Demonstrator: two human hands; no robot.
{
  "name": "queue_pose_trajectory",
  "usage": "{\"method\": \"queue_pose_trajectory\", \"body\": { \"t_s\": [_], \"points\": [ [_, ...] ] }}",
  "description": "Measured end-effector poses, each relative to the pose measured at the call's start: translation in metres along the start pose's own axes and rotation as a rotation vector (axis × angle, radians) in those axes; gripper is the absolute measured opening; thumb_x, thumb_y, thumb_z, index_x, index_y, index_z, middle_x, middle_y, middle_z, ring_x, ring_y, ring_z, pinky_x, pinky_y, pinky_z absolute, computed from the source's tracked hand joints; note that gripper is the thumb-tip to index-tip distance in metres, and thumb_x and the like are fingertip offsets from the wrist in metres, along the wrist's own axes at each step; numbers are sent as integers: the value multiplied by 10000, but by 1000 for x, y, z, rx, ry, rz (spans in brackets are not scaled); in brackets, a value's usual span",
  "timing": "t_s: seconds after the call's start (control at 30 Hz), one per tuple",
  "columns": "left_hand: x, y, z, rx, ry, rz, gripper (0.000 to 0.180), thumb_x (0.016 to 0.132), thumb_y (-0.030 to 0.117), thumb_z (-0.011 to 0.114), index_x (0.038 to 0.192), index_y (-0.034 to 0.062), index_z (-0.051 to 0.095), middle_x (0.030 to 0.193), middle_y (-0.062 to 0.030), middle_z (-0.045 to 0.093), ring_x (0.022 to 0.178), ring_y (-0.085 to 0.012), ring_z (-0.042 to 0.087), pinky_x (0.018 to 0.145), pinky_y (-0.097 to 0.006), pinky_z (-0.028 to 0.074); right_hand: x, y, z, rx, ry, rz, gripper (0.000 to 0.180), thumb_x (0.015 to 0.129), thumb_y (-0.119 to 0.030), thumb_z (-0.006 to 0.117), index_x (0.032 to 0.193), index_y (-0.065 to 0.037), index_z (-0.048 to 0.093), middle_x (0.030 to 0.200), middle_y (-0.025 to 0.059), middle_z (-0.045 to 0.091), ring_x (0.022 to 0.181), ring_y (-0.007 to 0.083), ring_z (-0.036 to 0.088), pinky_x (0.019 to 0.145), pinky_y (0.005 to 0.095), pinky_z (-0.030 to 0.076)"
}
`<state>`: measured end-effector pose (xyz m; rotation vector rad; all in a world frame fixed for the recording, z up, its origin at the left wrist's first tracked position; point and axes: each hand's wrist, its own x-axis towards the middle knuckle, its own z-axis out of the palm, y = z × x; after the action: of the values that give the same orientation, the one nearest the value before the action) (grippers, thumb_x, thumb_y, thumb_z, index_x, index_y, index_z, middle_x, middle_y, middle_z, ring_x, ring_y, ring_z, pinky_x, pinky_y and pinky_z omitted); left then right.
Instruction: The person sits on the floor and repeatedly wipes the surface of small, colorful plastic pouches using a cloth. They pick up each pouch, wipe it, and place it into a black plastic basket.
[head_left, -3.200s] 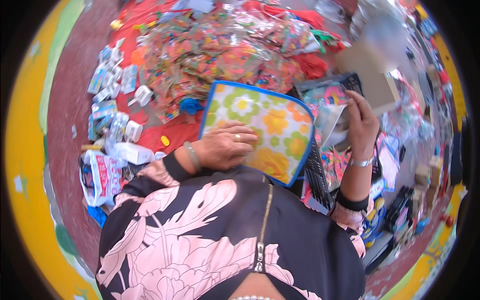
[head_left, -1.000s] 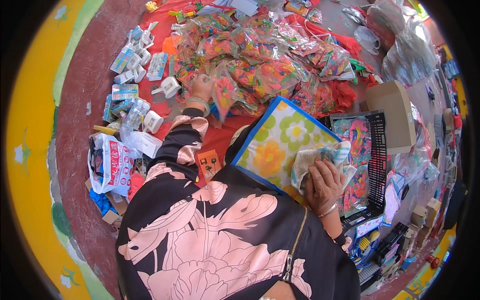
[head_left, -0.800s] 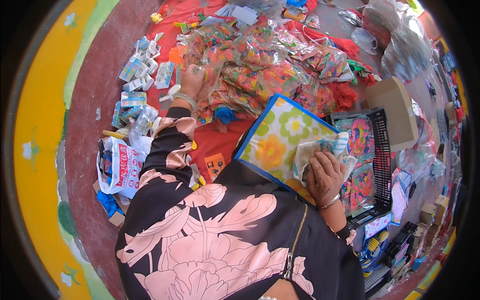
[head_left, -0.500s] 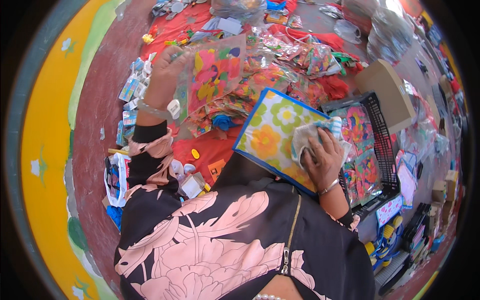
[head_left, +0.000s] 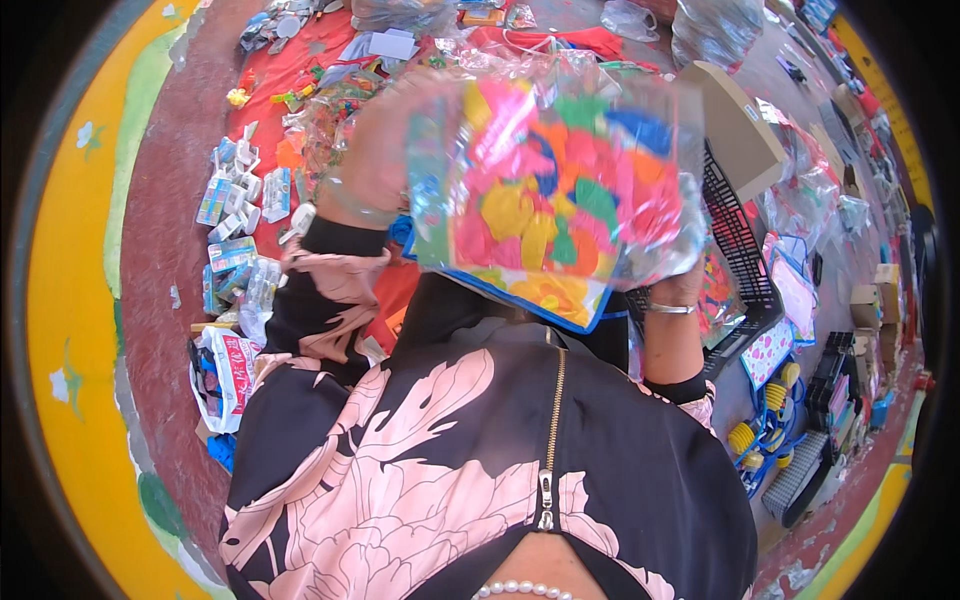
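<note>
Packet (head_left: 560, 185) in left hand (head_left: 372, 165), right hand (head_left: 682, 284) partly hidden, grip unclear, carrier bag (head_left: 232, 372) with red print

The blurred bag (head_left: 550, 185) seems mottled pink, yellow, green and blue.

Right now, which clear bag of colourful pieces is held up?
The bag in the left hand, hiding part of the flowered panel; other bags lie in the black crate or the heap.

Left hand (head_left: 372, 168) blurred; right hand (head_left: 682, 286) mostly hidden behind bag (head_left: 555, 195); necklace (head_left: 525, 587) cut off.
</note>
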<state>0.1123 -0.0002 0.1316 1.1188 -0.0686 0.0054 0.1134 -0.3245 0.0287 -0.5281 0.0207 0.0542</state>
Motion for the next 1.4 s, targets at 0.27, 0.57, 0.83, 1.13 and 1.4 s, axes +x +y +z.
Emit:
{"method": "queue_pose_trajectory", "body": {
  "t_s": [0.27, 0.57, 0.83, 1.13, 1.4],
  "points": [
    [7, -132, -86, 549, 263, -26, 138, 858, 125, 643, 928, 12, 606, 810, -13, 611, 706, -50, 530, 611, -222, 425, -6, -63, -42, -21, -162, 93, 364, 903, -237, 538, 1206, -36, 551, 1209, 116, 579, 1102, 276, 552, 979, 455, 419],
    [-55, -108, -54, 316, 153, -247, 163, 862, 119, 647, 976, 10, 608, 836, 4, 618, 695, -51, 556, 603, -202, 448, 2, -37, 18, -294, -68, -24, 310, 887, -103, 509, 1176, -13, 576, 1218, 144, 577, 1081, 282, 579, 902, 408, 484],
    [-62, -121, -54, -238, 226, -355, 166, 891, 89, 585, 1019, -13, 613, 929, -62, 651, 789, -112, 620, 687, -252, 515, -31, 107, 82, -1638, -876, -543, 403, 807, -125, 562, 1210, -115, 569, 1301, 160, 490, 1189, 358, 479, 951, 435, 413],
    [-63, -130, -66, 282, 206, -170, 200, 913, 85, 552, 1074, -17, 613, 934, -21, 651, 799, -71, 588, 701, -215, 481, -30, 116, 52, -2281, -683, -422, 562, 794, -188, 544, 1343, -129, 440, 1427, 159, 376, 1289, 292, 401, 1003, 464, 337],
    [-67, -124, -60, 128, 259, -213, 170, 913, 97, 562, 1030, -13, 618, 906, -24, 651, 741, -63, 588, 669, -212, 483, -39, 59, 29, -2482, -313, -516, 537, 745, -235, 622, 1264, -143, 520, 1381, 149, 441, 1242, 315, 447, 905, 463, 378]
  ]
}}
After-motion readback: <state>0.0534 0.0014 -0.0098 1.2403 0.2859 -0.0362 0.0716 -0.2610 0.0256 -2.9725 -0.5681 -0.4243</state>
